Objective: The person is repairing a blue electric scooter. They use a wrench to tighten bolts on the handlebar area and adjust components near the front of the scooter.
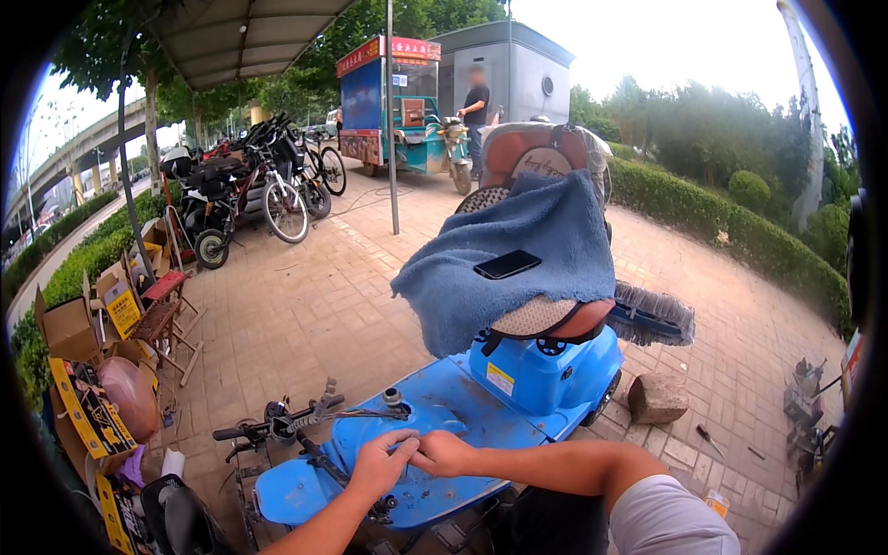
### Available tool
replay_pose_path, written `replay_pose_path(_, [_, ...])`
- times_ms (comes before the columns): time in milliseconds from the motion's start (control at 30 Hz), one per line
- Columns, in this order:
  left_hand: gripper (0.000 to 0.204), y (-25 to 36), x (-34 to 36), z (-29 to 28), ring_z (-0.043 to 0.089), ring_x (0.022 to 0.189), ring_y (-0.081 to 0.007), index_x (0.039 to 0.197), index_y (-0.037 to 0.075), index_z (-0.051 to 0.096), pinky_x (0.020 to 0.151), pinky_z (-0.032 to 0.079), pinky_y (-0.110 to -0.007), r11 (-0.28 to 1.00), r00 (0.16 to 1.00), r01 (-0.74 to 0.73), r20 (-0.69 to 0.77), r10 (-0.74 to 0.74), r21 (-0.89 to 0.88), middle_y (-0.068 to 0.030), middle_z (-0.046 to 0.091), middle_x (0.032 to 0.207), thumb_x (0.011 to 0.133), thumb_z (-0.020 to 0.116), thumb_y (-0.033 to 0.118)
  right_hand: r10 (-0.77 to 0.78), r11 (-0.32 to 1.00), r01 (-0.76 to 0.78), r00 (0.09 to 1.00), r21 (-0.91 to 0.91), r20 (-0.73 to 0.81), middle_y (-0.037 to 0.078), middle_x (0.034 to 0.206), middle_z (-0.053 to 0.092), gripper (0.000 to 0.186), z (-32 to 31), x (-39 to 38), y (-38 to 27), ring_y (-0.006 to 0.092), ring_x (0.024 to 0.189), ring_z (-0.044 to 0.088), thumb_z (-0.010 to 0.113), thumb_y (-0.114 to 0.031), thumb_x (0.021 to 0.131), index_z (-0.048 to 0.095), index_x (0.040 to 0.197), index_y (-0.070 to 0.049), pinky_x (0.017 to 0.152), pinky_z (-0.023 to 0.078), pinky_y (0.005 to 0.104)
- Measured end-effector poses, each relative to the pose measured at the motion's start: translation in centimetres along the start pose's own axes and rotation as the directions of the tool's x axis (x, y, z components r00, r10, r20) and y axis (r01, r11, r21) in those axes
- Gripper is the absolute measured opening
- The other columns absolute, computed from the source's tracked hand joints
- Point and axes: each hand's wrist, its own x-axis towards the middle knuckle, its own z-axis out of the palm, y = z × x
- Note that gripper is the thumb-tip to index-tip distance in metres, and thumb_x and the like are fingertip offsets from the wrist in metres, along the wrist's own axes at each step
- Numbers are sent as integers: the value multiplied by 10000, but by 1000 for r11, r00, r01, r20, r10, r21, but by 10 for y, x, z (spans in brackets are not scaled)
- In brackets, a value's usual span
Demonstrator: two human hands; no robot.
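My left hand (377,464) and my right hand (441,454) meet over the front of a blue electric scooter body (499,407). Both have their fingers bent and closed together; anything pinched between them is too small or hidden to make out. Just beyond them the steering stem opening (395,400) sticks up from the blue panel. A detached black handlebar (280,421) with cables lies to the left, its bar running past my left forearm. On the scooter's seat a blue towel (444,296) is draped, with a black phone (508,265) lying on it.
A stone block (658,399) and a screwdriver (709,440) lie on the paving at right. Cardboard boxes (69,333) and a folding stool (159,314) stand at left. Parked bikes (285,211), a food cart (388,106) and a person (475,106) are farther back.
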Motion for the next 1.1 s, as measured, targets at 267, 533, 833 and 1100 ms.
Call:
replay_pose_path(267, [287,-3,1,-1,581,904,-124,1078,15,657,804,465,-288,1000,1000,-12,-22,12,0,-75,670,980,878,614,217,20,1000,-19,999,-13,27,232,669,578,352,-2,1,0,422,612,550,488,-287,899,573,734,12,553,427,500])
replay_pose_path(533, [323,-5,3,1,603,822,-127,1066,-3,656,713,486,-269,999,998,-46,-42,47,11,-93,678,953,862,631,246,33,999,-31,998,-35,47,226,667,595,392,-3,0,2,409,608,569,468,-342,906,607,764,-3,559,437,518])
replay_pose_path(833, [317,-23,9,0,585,971,-158,1079,7,649,871,445,-305,997,996,-74,-48,73,-14,-121,659,1023,868,620,242,41,999,-41,998,-2,40,223,717,604,349,-6,0,-1,410,649,568,477,-301,908,598,786,3,579,442,495])
replay_pose_path(1100, [367,-9,8,2,506,1152,-256,1111,-66,554,1051,334,-376,679,996,73,15,-91,-731,-155,584,1154,920,527,246,-334,941,314,923,129,193,166,948,586,232,-10,0,-27,346,842,561,517,-232,904,570,843,-14,719,463,424])
